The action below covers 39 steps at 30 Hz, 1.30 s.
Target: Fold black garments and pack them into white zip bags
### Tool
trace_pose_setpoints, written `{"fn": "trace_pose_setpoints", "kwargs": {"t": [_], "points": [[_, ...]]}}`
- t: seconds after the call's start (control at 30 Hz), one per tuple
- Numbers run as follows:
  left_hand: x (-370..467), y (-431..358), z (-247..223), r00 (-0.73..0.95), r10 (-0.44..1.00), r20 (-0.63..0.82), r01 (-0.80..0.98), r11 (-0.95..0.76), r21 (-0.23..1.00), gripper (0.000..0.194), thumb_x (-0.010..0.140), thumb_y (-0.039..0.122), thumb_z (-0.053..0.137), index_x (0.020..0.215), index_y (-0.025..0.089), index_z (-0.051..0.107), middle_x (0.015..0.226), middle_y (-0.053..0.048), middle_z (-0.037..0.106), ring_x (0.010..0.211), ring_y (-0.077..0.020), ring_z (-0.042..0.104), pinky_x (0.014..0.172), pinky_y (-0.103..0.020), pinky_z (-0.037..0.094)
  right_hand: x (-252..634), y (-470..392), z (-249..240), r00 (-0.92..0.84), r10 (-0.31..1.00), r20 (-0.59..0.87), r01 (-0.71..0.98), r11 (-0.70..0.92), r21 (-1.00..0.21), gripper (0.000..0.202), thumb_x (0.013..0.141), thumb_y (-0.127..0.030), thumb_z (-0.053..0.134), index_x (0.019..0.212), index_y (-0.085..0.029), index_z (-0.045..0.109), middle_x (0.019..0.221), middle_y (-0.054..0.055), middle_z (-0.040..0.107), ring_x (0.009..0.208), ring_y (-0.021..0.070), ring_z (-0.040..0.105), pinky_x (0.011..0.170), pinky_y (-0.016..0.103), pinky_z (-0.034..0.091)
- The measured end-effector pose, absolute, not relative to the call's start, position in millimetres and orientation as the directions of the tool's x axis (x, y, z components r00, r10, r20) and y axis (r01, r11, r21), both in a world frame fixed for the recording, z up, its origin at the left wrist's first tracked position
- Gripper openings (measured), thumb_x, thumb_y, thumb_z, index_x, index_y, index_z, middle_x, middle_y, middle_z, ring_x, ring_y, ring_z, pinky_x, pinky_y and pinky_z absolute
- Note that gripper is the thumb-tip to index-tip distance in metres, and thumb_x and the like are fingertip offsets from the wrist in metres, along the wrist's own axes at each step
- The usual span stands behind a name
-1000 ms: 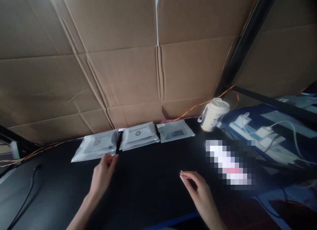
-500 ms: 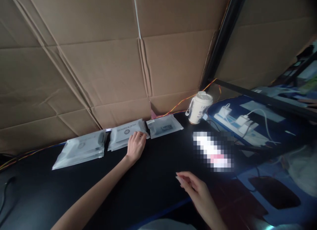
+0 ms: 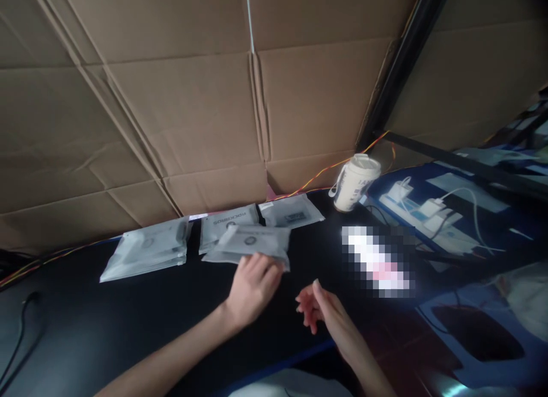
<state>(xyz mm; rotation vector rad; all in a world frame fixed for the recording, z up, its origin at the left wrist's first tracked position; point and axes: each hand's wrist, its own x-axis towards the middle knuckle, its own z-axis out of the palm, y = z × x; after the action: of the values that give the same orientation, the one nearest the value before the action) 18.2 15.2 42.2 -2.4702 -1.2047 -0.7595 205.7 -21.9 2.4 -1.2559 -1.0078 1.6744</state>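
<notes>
I have my left hand [image 3: 257, 283] pinching the near edge of the front pouch [image 3: 244, 246], toward its right corner, knuckles up; the thumb is hidden from me. The front pouch sits over the black table [image 3: 141, 311], before the middle pouch [image 3: 231, 214] and covering part of it; I can't tell whether the two touch. My right hand [image 3: 314, 303] is empty, thumb raised and spread from the loosely curled fingers, near the front pouch's right corner but apart from it.

Along the back, the left pouch [image 3: 145, 248], the middle pouch and the right pouch [image 3: 293, 210] lie in a row by the cardboard [image 3: 317, 94]. Something dark shows through the right pouch. To its right I see a lidded cup [image 3: 357, 183] standing upright, and nearer me a bright thing [image 3: 377, 260], too pixelated to read. Beyond is a power strip [image 3: 415, 217] with white plugs [image 3: 432, 207].
</notes>
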Motion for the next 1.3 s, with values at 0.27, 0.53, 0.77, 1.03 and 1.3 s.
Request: {"fn": "trace_pose_setpoints", "kwargs": {"t": [0.27,0.53,0.77,1.03,1.3], "points": [[42.5,-28.1,26.8,0.617,0.606,0.502,0.554,-0.788,0.269,0.015,0.096,0.017,0.044,0.096,0.017,0.059,0.087,-0.002,0.063,0.078,-0.0155,0.050,0.069,-0.031,0.033,214.4,-44.4,7.7,-0.205,0.873,-0.443,-0.012,-0.455,-0.890,0.058,0.068,-0.076,0.054,0.060,-0.019,0.048,0.046,-0.007,0.041,0.035,0.0046,0.037,0.033,0.017,0.026],[43.8,-28.1,26.7,0.644,0.587,0.492,0.548,-0.802,0.240,0.021,0.098,0.019,0.038,0.095,0.016,0.059,0.086,-0.003,0.064,0.078,-0.0156,0.051,0.068,-0.031,0.036,204.9,-49.3,12.6,-0.144,0.893,-0.426,-0.137,-0.445,-0.885,0.051,0.072,-0.067,0.058,0.060,-0.021,0.041,0.047,-0.009,0.036,0.035,0.0033,0.028,0.032,0.018,0.021],[-5.3,-24.0,29.3,0.617,0.603,0.505,0.630,-0.764,0.142,0.020,0.098,0.016,0.039,0.100,0.017,0.059,0.089,-0.001,0.067,0.082,-0.0140,0.056,0.075,-0.030,0.037,215.4,-50.0,9.0,-0.109,0.917,-0.384,-0.167,-0.398,-0.902,0.052,0.079,-0.060,0.057,0.054,-0.021,0.035,0.040,-0.010,0.031,0.032,0.0019,0.023,0.035,0.019,0.014],[-80.5,-23.6,12.5,0.524,0.682,0.510,0.789,-0.614,0.010,0.024,0.096,0.017,0.040,0.101,0.022,0.063,0.091,-0.002,0.070,0.085,-0.0161,0.062,0.082,-0.032,0.039,226.7,-68.9,4.5,-0.053,0.907,-0.417,-0.098,-0.421,-0.902,0.054,0.077,-0.065,0.055,0.053,-0.021,0.036,0.041,-0.009,0.031,0.033,0.0034,0.024,0.036,0.021,0.016],[-83.9,-17.8,8.0,0.460,0.738,0.495,0.826,-0.559,0.067,0.021,0.096,0.020,0.042,0.096,0.022,0.063,0.090,-0.003,0.068,0.086,-0.0167,0.061,0.081,-0.032,0.041,220.5,-82.1,-4.9,-0.094,0.868,-0.487,-0.008,-0.490,-0.872,0.053,0.077,-0.068,0.052,0.057,-0.021,0.038,0.042,-0.009,0.032,0.034,0.0044,0.027,0.036,0.020,0.018]]}}
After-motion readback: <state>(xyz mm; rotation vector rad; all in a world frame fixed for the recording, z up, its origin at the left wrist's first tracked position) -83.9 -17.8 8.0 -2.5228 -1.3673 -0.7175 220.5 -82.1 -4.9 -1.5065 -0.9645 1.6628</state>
